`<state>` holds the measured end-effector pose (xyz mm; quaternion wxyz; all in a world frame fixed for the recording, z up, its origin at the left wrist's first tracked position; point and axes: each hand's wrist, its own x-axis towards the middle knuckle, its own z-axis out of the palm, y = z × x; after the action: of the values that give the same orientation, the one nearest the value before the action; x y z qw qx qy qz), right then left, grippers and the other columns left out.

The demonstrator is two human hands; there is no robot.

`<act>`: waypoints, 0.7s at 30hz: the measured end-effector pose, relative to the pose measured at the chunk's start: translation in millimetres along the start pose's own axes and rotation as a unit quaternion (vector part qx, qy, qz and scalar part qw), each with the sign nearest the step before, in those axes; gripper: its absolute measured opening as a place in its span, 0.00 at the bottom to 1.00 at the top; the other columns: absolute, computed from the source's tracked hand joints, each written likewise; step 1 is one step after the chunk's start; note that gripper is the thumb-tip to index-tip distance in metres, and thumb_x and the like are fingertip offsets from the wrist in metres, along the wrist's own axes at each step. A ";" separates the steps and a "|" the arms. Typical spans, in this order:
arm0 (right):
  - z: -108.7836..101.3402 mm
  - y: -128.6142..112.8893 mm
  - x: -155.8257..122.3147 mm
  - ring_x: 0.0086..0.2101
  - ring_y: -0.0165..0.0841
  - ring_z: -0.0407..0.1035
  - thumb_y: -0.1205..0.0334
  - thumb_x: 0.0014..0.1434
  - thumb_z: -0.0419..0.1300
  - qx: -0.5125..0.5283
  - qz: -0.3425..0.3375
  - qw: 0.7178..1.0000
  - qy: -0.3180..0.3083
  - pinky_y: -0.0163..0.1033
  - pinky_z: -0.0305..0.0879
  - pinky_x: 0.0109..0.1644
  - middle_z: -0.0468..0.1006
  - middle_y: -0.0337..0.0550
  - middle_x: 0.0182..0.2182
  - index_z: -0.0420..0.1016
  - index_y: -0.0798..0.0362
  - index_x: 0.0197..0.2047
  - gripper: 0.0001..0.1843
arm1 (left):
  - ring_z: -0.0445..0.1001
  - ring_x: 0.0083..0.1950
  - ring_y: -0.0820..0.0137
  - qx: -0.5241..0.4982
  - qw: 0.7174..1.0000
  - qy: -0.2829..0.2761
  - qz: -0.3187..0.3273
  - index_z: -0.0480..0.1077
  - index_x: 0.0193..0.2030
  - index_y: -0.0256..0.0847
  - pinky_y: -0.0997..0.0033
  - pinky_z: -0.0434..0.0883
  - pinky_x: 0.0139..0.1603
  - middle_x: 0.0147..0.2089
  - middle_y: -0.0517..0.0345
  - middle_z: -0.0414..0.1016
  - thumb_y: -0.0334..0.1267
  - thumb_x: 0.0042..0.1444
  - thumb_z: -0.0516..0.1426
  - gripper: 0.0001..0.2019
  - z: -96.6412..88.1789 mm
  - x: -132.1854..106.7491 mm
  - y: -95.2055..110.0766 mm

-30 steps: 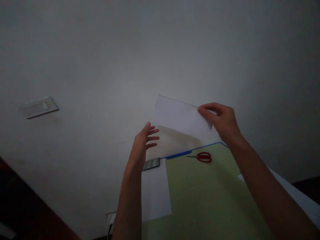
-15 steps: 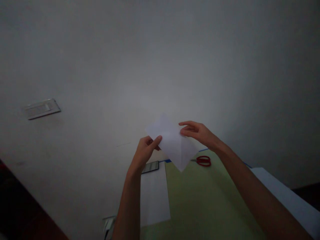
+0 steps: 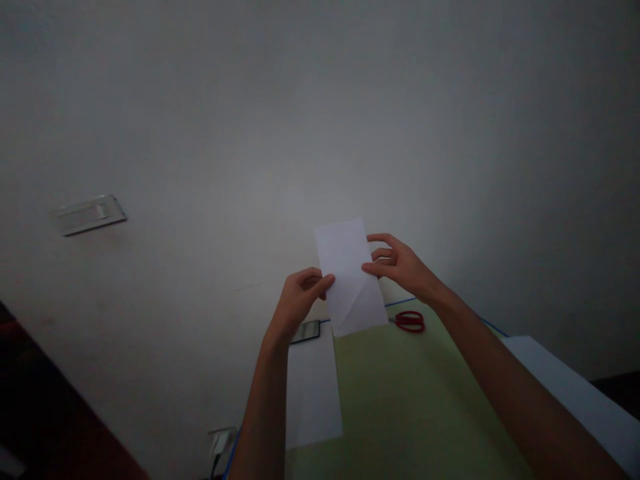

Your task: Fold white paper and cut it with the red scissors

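A white sheet of paper (image 3: 349, 283), with a diagonal crease across its lower half, is held up above the table in front of the wall. My left hand (image 3: 304, 293) pinches its left edge, thumb on the near face. At the right edge, my right hand (image 3: 395, 263) grips the sheet between thumb and fingers, the index finger stretched out along the side. Red-handled scissors (image 3: 410, 321) lie on the table just below and right of the sheet; their blades are partly hidden behind the paper.
On the green tabletop (image 3: 400, 400) lies another white sheet (image 3: 314, 393), with a dark-edged phone (image 3: 306, 331) at its far end. More white paper (image 3: 565, 393) is at the right. The wall has a switch plate (image 3: 94, 215) and a socket with a plug (image 3: 220, 443).
The paper has turned from a diamond position to nearly upright. My right hand has closed on its right edge; my left hand keeps hold of the left side.
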<state>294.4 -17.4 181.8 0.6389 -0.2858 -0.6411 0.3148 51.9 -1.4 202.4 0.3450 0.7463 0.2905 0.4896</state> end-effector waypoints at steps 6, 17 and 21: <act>-1.6 4.3 -0.2 0.29 0.31 0.73 0.62 0.55 0.70 -0.024 -0.040 0.999 -0.027 0.42 0.74 0.36 0.72 0.33 0.34 0.60 0.40 0.67 0.39 | 0.71 0.29 0.71 -0.004 1.000 0.016 -0.007 0.77 0.29 0.37 0.73 0.68 0.31 0.28 0.56 0.76 0.49 0.49 0.69 0.16 -1.8 1.6 -1.9; -0.9 2.4 -1.9 0.28 0.27 0.68 0.62 0.55 0.71 -0.019 -0.089 0.996 -0.013 0.39 0.72 0.36 0.72 0.35 0.39 0.45 0.33 0.76 0.54 | 0.69 0.25 0.74 0.002 0.999 0.044 0.027 0.75 0.27 0.38 0.74 0.65 0.27 0.23 0.61 0.72 0.46 0.51 0.69 0.14 1.5 2.8 0.5; -2.4 1.9 -0.1 0.31 0.30 0.72 0.60 0.53 0.73 -0.008 -0.091 0.996 0.005 0.41 0.73 0.38 0.76 0.37 0.38 0.69 0.43 0.63 0.36 | 0.70 0.26 0.74 -0.004 0.998 0.052 0.033 0.75 0.28 0.37 0.74 0.66 0.28 0.24 0.61 0.72 0.45 0.49 0.70 0.13 2.7 4.0 -0.9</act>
<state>296.6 -16.2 180.3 0.6658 -0.2328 -0.6637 0.2491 55.8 1.6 203.0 0.3161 0.7276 0.2808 0.5403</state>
